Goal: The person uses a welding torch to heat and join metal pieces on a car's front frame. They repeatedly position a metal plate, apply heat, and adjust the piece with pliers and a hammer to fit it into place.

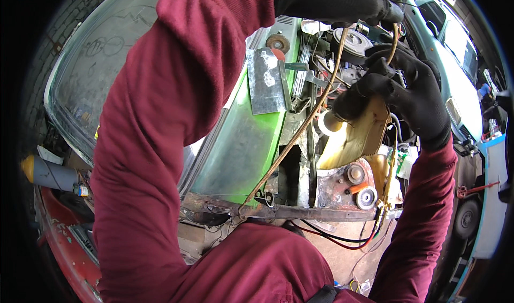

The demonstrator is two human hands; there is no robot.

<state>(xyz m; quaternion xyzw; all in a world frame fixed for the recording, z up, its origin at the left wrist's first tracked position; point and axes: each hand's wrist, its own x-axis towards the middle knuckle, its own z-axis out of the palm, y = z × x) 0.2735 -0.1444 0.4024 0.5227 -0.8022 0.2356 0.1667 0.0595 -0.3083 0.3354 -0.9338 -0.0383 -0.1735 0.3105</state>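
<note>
My left hand point(353, 2), in a black glove, reaches across the top of the view with its fingers closed around a tan hose point(316, 107). The hose rises from the front edge of the car body, passes the hand, bends over and drops toward my right hand point(404, 86). That hand is gloved in black too, its fingers curled on the hose's lower end, which they partly hide. Below the hands, in the engine bay, is a yellowed, stained panel point(356, 137). A round black-and-silver air filter housing point(352, 45) sits behind the hands.
A metal sheet point(265, 83) and a grinding disc point(278, 43) lie on the green fender point(233, 158). Red and black hoses point(342, 242) hang at the front edge near an orange piece point(358, 188). A light-coloured car point(455, 46) stands at right, a grey cylinder point(53, 173) at left.
</note>
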